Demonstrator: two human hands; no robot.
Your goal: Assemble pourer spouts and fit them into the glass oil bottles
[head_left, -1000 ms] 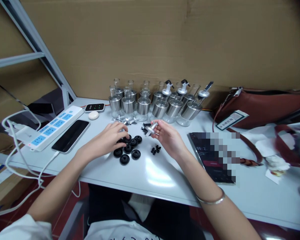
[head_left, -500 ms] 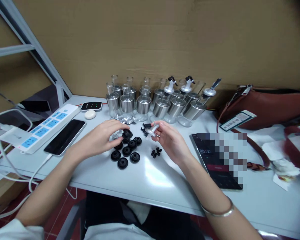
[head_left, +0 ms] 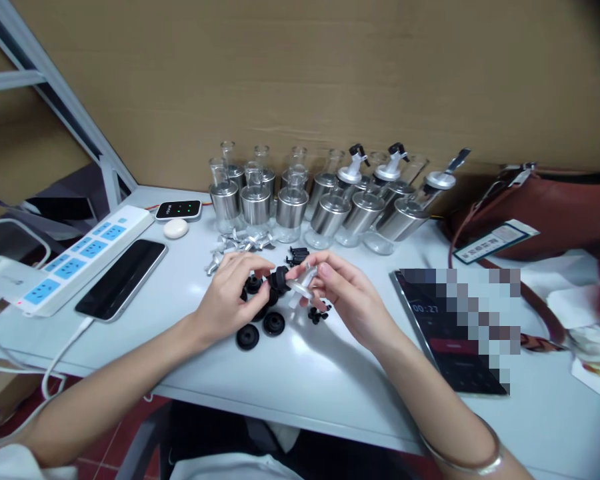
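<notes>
My left hand (head_left: 237, 291) pinches a black ribbed stopper (head_left: 279, 279) between thumb and fingers. Opposite it, my right hand (head_left: 347, 293) grips a silver pourer spout (head_left: 304, 285) by its narrow part, its wide flange turned toward the stopper. The two pieces meet or nearly meet; I cannot tell if they are joined. Beneath my left hand lie several black round stoppers (head_left: 248, 337), partly hidden. Small black caps (head_left: 319, 313) sit below my right hand. Behind the hands are thin black tubes (head_left: 298, 255) and a pile of silver spouts (head_left: 245, 241).
Glass bottles with steel sleeves (head_left: 293, 207) stand in rows at the back, some with pourers. A power strip (head_left: 87, 250), a phone (head_left: 123, 279) and a white round case (head_left: 175, 229) lie left. A tablet (head_left: 430, 333) and a brown bag (head_left: 570, 220) are at right.
My left hand has carried the stopper right, away from the pile, to the spout in my right hand. The spout has been tilted toward the stopper. The camera view has shifted slightly.
</notes>
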